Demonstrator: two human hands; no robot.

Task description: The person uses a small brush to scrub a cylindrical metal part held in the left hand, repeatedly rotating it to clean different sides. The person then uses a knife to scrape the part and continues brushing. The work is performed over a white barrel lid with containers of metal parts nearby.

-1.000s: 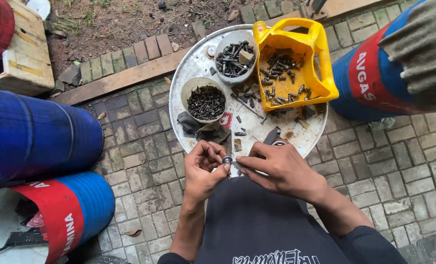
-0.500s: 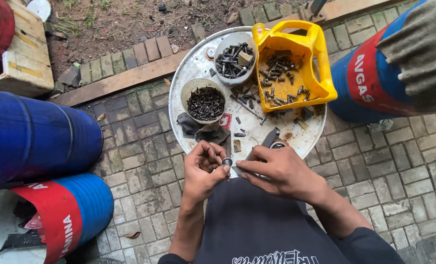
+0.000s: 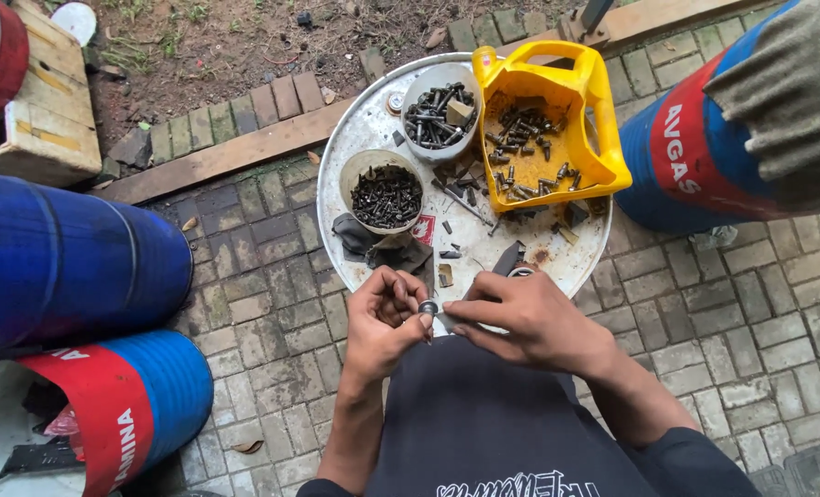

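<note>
Over the near rim of a round white metal lid (image 3: pixel 355 147), my left hand (image 3: pixel 384 320) pinches a small dark ring-shaped metal part (image 3: pixel 427 307) between thumb and fingers. My right hand (image 3: pixel 525 317) meets it from the right, fingertips on a small pale piece against that part. On the lid stand a tub of small dark screws (image 3: pixel 384 193), a grey bowl of larger bolts (image 3: pixel 440 112) and a cut-open yellow jug (image 3: pixel 546 129) holding rusty bolts.
Loose bolts, a dark rag (image 3: pixel 362 241) and scraps lie scattered on the lid. Blue drums lie at left (image 3: pixel 60 258), lower left (image 3: pixel 143 396) and right (image 3: pixel 695 156). Brick paving surrounds the lid, with a wooden plank (image 3: pixel 217 158) and soil behind.
My hands stayed together at the lid's near edge, with only small finger shifts on the ring-shaped part.
</note>
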